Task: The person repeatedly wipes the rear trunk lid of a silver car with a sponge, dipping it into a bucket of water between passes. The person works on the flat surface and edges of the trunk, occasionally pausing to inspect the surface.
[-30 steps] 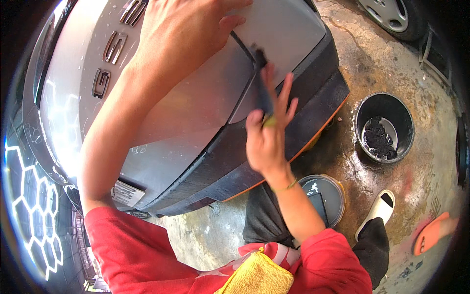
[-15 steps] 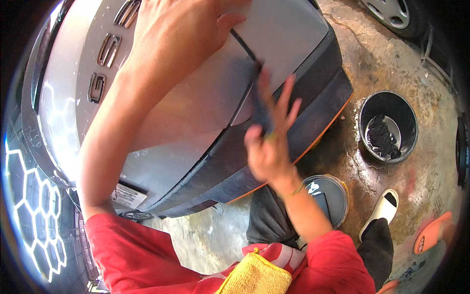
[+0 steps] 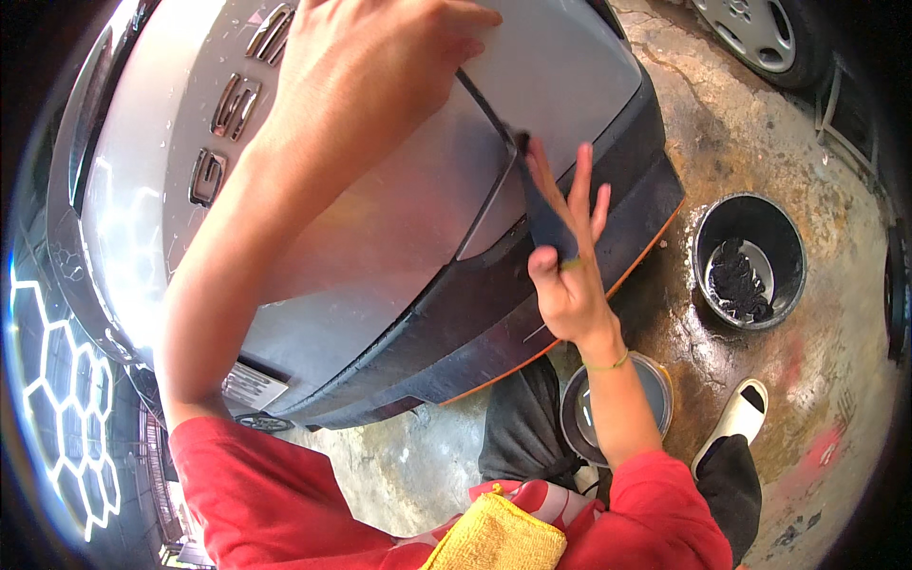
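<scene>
In front of me is the silver tailgate (image 3: 370,237) of a car, with raised chrome letters (image 3: 235,104) on it. My left hand (image 3: 375,71) bears on the panel near the top, fingers bent together and their grip mostly hidden. My right hand (image 3: 578,271) is over the black bumper (image 3: 494,275), with a dark flat piece (image 3: 549,220) between thumb and palm and the other fingers stretched out. Its exact kind cannot be made out. A narrow black strip (image 3: 489,109) runs along the panel from my left hand toward that piece.
A black bucket (image 3: 798,256) with dark wet cloth-like material inside stands on the wet concrete to the right. Another round container (image 3: 662,366) is beside my leg. A yellow cloth (image 3: 496,534) hangs at my chest. Another vehicle's wheel (image 3: 760,38) shows at upper right.
My right hand, with the dark piece, has moved rightward, and its motion blur has lessened. My left hand stays on the panel. An orange-sandalled foot at the right has gone from view.
</scene>
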`<state>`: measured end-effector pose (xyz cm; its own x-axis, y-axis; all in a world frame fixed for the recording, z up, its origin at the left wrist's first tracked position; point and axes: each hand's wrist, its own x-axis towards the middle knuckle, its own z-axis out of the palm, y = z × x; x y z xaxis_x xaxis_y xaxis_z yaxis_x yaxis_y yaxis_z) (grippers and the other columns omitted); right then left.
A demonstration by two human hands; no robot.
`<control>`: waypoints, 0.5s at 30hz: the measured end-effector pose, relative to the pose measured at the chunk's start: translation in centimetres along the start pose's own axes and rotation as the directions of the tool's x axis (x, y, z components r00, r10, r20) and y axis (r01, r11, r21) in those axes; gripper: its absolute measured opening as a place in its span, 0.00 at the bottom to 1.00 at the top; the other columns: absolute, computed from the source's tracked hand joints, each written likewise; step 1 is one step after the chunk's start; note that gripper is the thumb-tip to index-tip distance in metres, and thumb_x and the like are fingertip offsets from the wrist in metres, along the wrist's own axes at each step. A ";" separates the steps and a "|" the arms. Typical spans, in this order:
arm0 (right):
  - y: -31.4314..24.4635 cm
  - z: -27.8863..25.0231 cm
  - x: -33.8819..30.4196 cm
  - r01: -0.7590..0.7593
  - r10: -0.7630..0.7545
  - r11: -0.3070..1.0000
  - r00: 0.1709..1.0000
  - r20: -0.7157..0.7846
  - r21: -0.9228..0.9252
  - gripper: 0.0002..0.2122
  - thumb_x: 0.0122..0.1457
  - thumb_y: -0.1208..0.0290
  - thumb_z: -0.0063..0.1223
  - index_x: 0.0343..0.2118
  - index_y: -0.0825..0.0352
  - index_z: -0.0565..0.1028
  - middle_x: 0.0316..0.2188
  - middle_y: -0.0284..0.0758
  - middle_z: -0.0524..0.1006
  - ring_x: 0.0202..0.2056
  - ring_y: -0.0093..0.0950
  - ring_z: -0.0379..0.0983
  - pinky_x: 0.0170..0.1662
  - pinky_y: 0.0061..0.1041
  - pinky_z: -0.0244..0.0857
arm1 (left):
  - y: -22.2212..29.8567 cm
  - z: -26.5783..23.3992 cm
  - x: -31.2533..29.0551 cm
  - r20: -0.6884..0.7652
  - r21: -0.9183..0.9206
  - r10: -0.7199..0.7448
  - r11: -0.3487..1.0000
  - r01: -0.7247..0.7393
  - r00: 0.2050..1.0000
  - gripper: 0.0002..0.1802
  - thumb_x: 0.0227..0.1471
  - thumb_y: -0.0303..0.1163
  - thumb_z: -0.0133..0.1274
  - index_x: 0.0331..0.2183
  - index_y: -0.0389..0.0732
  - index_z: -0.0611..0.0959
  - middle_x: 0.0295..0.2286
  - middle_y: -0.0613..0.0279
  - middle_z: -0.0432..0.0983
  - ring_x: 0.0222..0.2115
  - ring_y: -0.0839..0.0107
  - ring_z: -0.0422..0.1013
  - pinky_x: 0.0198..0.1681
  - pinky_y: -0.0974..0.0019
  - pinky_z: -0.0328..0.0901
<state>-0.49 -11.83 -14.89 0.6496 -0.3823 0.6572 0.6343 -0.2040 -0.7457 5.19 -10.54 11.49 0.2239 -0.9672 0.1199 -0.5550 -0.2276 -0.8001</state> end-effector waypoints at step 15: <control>0.5 -4.3 -0.3 -0.431 0.559 0.813 0.767 -0.316 0.391 0.23 0.73 0.58 0.39 0.60 0.73 0.69 0.61 0.43 0.71 0.64 0.37 0.63 0.66 0.37 0.52 | 0.1 0.1 -0.1 0.027 -0.041 -0.027 0.999 0.028 0.999 0.12 0.50 0.33 0.63 0.40 0.50 0.90 0.54 0.59 0.76 0.61 0.58 0.64 0.62 0.48 0.55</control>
<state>-2.20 -15.66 -15.92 0.7202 -0.6918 0.0527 0.3992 0.3511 -0.8470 5.23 -10.44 11.31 0.2606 -0.9572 0.1257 -0.5805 -0.2594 -0.7719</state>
